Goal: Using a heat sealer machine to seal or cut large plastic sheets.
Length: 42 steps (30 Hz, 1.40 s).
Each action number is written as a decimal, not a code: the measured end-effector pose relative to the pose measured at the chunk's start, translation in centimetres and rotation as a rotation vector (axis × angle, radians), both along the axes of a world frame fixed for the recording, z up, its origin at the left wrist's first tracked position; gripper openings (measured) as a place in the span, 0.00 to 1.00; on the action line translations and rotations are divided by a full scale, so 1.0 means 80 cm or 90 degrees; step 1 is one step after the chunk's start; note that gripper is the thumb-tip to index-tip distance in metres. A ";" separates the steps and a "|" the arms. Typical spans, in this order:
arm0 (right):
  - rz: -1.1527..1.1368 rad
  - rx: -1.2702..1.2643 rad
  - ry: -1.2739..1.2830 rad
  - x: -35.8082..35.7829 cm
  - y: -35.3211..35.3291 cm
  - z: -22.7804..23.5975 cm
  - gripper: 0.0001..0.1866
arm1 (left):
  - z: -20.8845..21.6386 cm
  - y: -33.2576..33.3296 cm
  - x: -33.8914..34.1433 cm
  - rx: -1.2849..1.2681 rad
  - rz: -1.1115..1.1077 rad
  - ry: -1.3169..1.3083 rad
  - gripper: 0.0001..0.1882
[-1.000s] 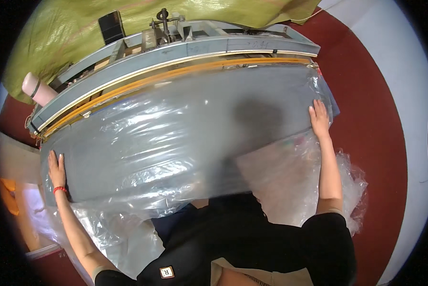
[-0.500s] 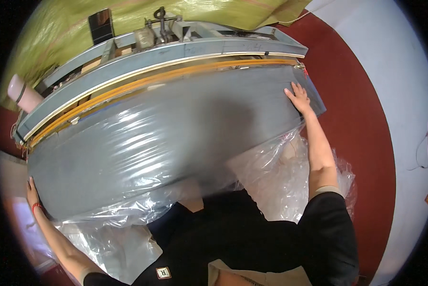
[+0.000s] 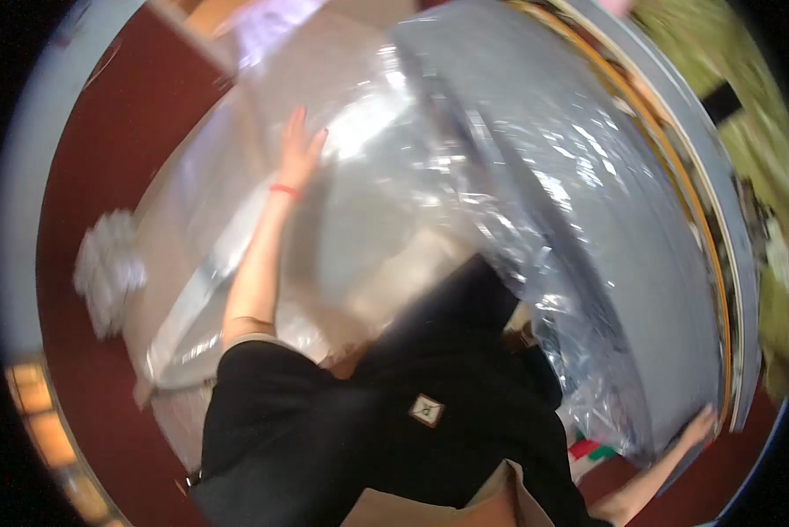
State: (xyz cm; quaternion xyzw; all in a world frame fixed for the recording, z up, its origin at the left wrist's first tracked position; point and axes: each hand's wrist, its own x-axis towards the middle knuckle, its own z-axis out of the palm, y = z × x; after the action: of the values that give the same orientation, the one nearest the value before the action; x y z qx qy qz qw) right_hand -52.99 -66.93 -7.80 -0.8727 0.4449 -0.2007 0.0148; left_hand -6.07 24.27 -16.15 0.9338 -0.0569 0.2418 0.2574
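Note:
A long grey panel (image 3: 676,281) under shiny film runs down the right side of the view. At its near right end, my right hand (image 3: 700,426) lies by the corner with fingers stretched out, somewhat blurred. To the left, my left hand (image 3: 300,156) reaches forward over a broad sheet of clear plastic film (image 3: 333,220). Its fingers are spread and hold nothing; whether they touch the film I cannot tell. A red band circles the left wrist. Crumpled film (image 3: 544,263) hangs along the panel's edge nearest my body.
Beyond the panel runs a grey metal frame (image 3: 746,325) with an orange strip (image 3: 724,325) along it. A dark phone-like slab (image 3: 722,104) rests by yellow-green sheeting (image 3: 763,149). Bunched white plastic (image 3: 109,272) lies left on the dark red floor (image 3: 87,176).
My view has turned left, so the panel and frame now stand at the right. My left hand has left the panel's end and is over the clear film; the right stays by its end.

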 end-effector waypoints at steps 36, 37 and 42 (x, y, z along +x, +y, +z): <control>0.896 0.975 -0.362 0.386 0.623 0.162 0.35 | 0.320 -0.281 -0.090 -0.127 -0.725 0.021 0.10; 0.867 1.097 -0.460 0.384 0.636 0.166 0.33 | 0.320 -0.309 -0.094 -0.180 -0.771 0.068 0.09; 0.758 1.127 -0.141 0.328 0.604 0.145 0.18 | 0.349 -0.349 -0.051 0.011 -0.718 -0.209 0.17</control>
State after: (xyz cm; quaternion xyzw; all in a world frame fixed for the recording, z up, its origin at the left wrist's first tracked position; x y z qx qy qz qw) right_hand -26.72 -18.59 3.83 -0.6049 -0.0686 0.1549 0.7781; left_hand -10.12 -3.67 11.78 0.7114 -0.5864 0.2085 0.3264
